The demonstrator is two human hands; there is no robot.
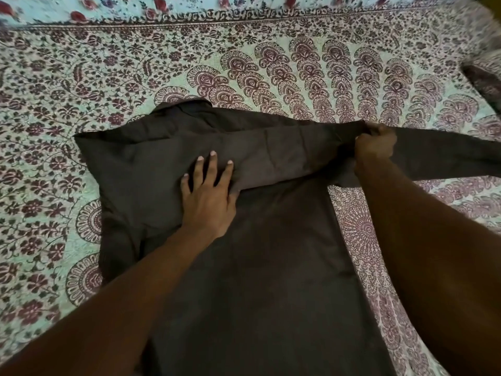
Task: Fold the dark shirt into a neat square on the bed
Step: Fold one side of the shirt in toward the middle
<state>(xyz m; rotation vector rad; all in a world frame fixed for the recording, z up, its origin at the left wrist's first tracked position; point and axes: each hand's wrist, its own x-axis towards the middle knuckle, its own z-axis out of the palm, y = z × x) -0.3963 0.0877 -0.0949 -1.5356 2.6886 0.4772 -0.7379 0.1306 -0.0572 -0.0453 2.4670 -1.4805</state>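
Dark shirt [271, 267] lies spread on the bed [81, 77], whose cover is printed with maroon flowers and fan shapes on pale green. The shirt's body runs from the near edge of the view up to the middle. At its left a pointed corner of cloth juts out over the print, and just right of that the collar [187, 105] lies at the far edge. The left hand [208, 196] rests palm down on the upper body of the shirt, fingers straight and spread wide, its thumb at the lower edge of a band of cloth folded across the chest. That band stretches rightward to the right hand [375, 147], whose fingers are curled tight round a bunched part of the cloth. Beyond it a sleeve [447, 156] trails out flat to the right edge.
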